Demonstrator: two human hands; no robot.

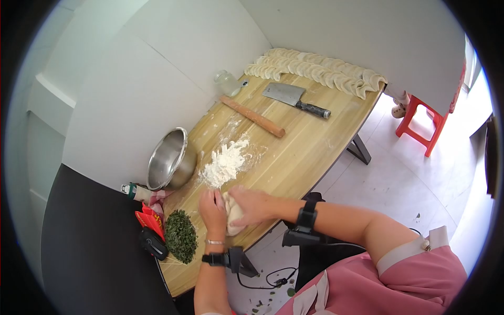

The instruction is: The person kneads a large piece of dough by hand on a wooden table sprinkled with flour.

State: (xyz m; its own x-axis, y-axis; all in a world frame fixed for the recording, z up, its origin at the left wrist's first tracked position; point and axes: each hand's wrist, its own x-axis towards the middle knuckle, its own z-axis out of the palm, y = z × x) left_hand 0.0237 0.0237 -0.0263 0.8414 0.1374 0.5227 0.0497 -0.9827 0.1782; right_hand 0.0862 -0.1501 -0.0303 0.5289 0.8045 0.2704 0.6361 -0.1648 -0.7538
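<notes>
A pale lump of dough (232,215) lies at the near edge of the wooden table, between my two hands. My left hand (212,210) is closed against the dough's left side, its fingers curled. From the right, my right hand (250,206) wraps over the dough; it is slightly blurred, and its fingertips are partly hidden. Just beyond my hands is a heap of white flour (226,164). Chopped green leaves (181,236) are piled to the left of my left hand.
A steel bowl (172,159) stands at the table's left. Farther back are a rolling pin (253,116), a cleaver (294,98), a glass jar (227,82) and rows of dumplings (320,71). Red packaging (150,218) lies beside the leaves. A red stool (424,126) stands on the floor.
</notes>
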